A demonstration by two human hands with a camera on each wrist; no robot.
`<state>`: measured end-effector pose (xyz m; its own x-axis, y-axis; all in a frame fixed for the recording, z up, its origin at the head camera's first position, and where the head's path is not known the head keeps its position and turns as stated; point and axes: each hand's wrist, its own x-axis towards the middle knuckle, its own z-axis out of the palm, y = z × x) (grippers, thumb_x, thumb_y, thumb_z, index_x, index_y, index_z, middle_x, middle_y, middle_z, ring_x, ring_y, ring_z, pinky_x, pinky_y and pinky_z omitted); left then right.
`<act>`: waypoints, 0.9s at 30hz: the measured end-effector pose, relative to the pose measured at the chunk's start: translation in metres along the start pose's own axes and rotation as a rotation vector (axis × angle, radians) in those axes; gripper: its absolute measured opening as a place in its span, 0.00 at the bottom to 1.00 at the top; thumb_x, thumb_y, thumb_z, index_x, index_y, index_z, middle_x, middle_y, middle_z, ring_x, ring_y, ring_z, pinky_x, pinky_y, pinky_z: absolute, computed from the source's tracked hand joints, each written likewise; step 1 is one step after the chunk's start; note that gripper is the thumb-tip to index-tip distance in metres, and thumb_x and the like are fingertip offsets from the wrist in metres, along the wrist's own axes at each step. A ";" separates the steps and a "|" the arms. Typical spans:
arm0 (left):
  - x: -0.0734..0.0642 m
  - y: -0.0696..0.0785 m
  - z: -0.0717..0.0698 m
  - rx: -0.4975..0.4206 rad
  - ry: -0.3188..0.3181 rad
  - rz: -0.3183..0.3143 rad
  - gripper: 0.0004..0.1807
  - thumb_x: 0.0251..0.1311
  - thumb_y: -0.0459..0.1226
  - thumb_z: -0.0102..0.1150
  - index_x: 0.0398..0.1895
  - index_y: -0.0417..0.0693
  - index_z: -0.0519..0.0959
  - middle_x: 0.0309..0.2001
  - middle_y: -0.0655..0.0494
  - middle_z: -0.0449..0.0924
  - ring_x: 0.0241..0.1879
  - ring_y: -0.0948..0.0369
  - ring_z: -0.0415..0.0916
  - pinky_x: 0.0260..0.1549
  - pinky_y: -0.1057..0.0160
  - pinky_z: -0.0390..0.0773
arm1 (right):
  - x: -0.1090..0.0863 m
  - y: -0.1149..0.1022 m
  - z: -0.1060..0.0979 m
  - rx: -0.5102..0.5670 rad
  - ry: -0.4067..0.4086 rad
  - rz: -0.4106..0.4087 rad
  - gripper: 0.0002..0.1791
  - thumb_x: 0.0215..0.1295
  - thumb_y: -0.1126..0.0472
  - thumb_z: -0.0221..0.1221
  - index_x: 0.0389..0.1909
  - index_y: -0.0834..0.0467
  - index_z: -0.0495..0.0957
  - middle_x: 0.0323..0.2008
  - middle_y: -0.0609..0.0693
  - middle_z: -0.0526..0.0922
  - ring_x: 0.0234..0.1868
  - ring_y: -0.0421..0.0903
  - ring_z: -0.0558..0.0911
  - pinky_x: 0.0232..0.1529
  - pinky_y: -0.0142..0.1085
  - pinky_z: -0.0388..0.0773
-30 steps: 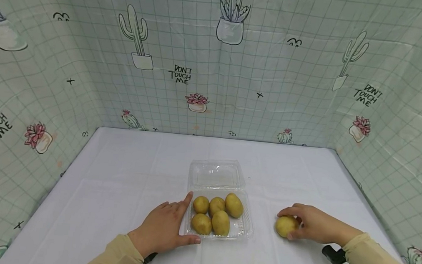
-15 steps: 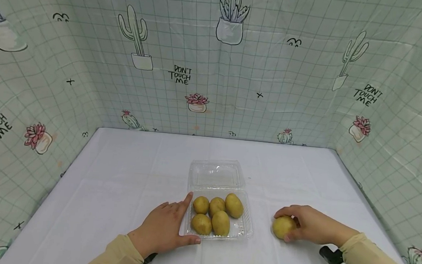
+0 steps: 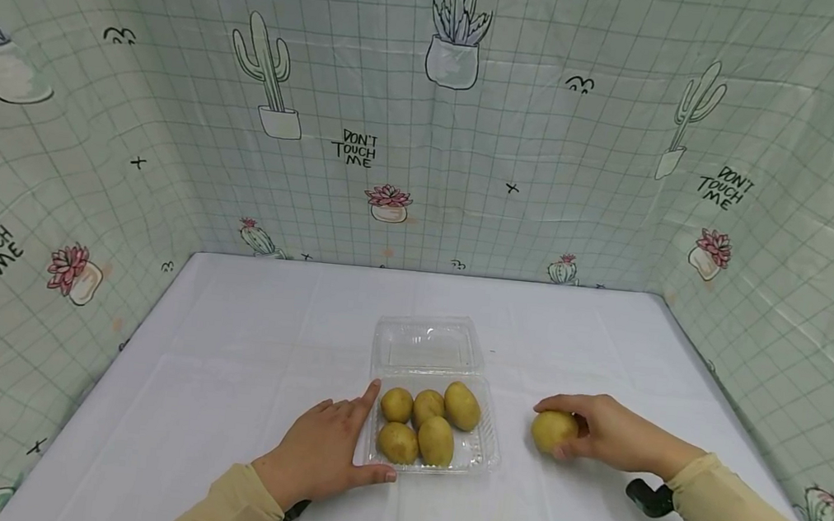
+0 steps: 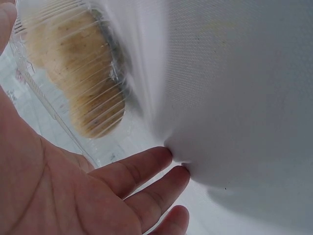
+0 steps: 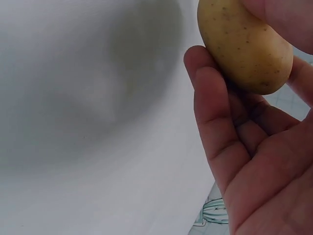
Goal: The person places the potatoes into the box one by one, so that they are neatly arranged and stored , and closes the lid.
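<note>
A yellow potato (image 3: 552,432) is gripped between the thumb and fingers of my right hand (image 3: 614,433), to the right of the clear plastic container. In the right wrist view the potato (image 5: 244,46) shows above the table surface, with fingers curled beneath it. My left hand (image 3: 318,450) lies at the left side of the clear plastic container (image 3: 478,456), index finger and thumb spread along its edge. Through the ribbed wall in the left wrist view, potatoes (image 4: 83,63) show, and my left fingertips touch the white cloth. Several potatoes (image 3: 436,440) sit inside the container.
The container's hinged lid (image 3: 428,344) is folded back, away from me. A white cloth (image 3: 246,345) covers the table. Patterned fabric (image 3: 517,137) with cactus drawings stands around the back and both sides. Black wrist gear (image 3: 649,498) hangs under the right wrist.
My right hand has moved left with the potato, toward the container, and has risen slightly in the last half second. The left hand and the container stay in place.
</note>
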<state>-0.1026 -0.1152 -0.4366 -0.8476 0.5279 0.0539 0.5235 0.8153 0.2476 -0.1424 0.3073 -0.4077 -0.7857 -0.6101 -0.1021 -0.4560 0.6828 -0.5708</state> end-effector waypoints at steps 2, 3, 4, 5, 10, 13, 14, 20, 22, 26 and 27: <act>0.000 0.000 0.000 0.000 0.002 0.001 0.61 0.54 0.73 0.55 0.77 0.36 0.54 0.61 0.41 0.76 0.58 0.46 0.76 0.57 0.44 0.72 | 0.001 -0.001 0.000 0.002 0.011 -0.008 0.31 0.59 0.48 0.71 0.62 0.53 0.77 0.48 0.41 0.79 0.40 0.38 0.75 0.40 0.33 0.75; 0.000 0.000 0.000 0.001 0.003 0.002 0.61 0.54 0.73 0.55 0.77 0.35 0.54 0.61 0.41 0.76 0.58 0.46 0.76 0.57 0.44 0.72 | 0.002 -0.001 0.000 0.004 0.018 -0.012 0.31 0.59 0.48 0.71 0.62 0.53 0.77 0.48 0.41 0.79 0.40 0.38 0.75 0.39 0.33 0.75; 0.000 0.000 0.000 0.002 0.004 0.003 0.61 0.54 0.73 0.55 0.76 0.35 0.54 0.61 0.41 0.76 0.58 0.46 0.76 0.57 0.44 0.72 | 0.002 -0.001 0.000 0.005 0.026 -0.019 0.31 0.58 0.49 0.71 0.62 0.53 0.76 0.48 0.41 0.80 0.40 0.38 0.75 0.40 0.33 0.76; 0.000 0.000 0.000 0.003 0.002 0.003 0.61 0.54 0.73 0.55 0.76 0.35 0.54 0.61 0.41 0.76 0.58 0.46 0.76 0.58 0.44 0.72 | 0.003 -0.001 0.000 0.003 0.033 -0.027 0.32 0.59 0.49 0.71 0.63 0.53 0.76 0.49 0.41 0.80 0.40 0.38 0.76 0.40 0.33 0.76; 0.000 0.000 0.000 0.003 -0.008 -0.001 0.61 0.54 0.73 0.54 0.77 0.36 0.54 0.62 0.41 0.75 0.59 0.47 0.75 0.58 0.44 0.71 | 0.008 -0.002 0.000 0.023 0.053 -0.063 0.32 0.59 0.50 0.71 0.63 0.54 0.76 0.51 0.42 0.80 0.41 0.38 0.78 0.41 0.33 0.78; 0.000 0.000 0.000 0.000 -0.013 -0.004 0.62 0.54 0.73 0.54 0.77 0.36 0.53 0.62 0.41 0.75 0.59 0.47 0.75 0.59 0.44 0.71 | 0.012 -0.004 0.000 0.045 0.065 -0.080 0.32 0.58 0.51 0.72 0.63 0.55 0.76 0.52 0.43 0.80 0.42 0.38 0.79 0.42 0.33 0.79; 0.000 0.000 0.000 0.001 -0.015 -0.004 0.62 0.54 0.73 0.54 0.77 0.36 0.53 0.62 0.41 0.75 0.59 0.47 0.75 0.58 0.44 0.71 | 0.014 -0.005 0.000 0.050 0.070 -0.086 0.31 0.59 0.52 0.72 0.62 0.55 0.76 0.52 0.43 0.80 0.42 0.38 0.80 0.42 0.34 0.80; 0.000 -0.001 0.001 0.005 -0.016 -0.003 0.62 0.54 0.73 0.54 0.77 0.36 0.53 0.62 0.41 0.75 0.59 0.47 0.75 0.59 0.45 0.71 | 0.022 -0.012 -0.001 0.056 0.103 -0.117 0.30 0.59 0.56 0.72 0.62 0.56 0.76 0.51 0.43 0.80 0.43 0.39 0.80 0.44 0.34 0.80; 0.000 0.000 0.000 0.005 -0.018 -0.004 0.62 0.54 0.73 0.54 0.77 0.36 0.53 0.63 0.41 0.75 0.59 0.47 0.75 0.59 0.45 0.71 | 0.024 -0.015 -0.002 0.058 0.110 -0.122 0.30 0.59 0.56 0.72 0.62 0.56 0.76 0.51 0.43 0.80 0.43 0.39 0.81 0.44 0.34 0.80; 0.000 0.000 0.000 0.004 -0.015 -0.004 0.61 0.54 0.73 0.54 0.77 0.36 0.53 0.62 0.41 0.75 0.59 0.47 0.75 0.59 0.44 0.71 | 0.028 -0.018 -0.002 0.068 0.106 -0.121 0.30 0.59 0.54 0.72 0.62 0.55 0.76 0.51 0.42 0.80 0.43 0.40 0.81 0.44 0.34 0.80; 0.000 0.000 0.000 0.004 -0.013 -0.003 0.61 0.54 0.73 0.54 0.77 0.36 0.53 0.62 0.41 0.75 0.59 0.47 0.75 0.59 0.44 0.71 | 0.029 -0.019 -0.002 0.070 0.103 -0.121 0.30 0.59 0.53 0.71 0.62 0.55 0.76 0.51 0.42 0.80 0.43 0.40 0.81 0.44 0.34 0.80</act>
<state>-0.1023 -0.1153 -0.4364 -0.8482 0.5282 0.0401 0.5209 0.8179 0.2443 -0.1576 0.2775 -0.3978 -0.7669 -0.6396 0.0526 -0.5226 0.5748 -0.6297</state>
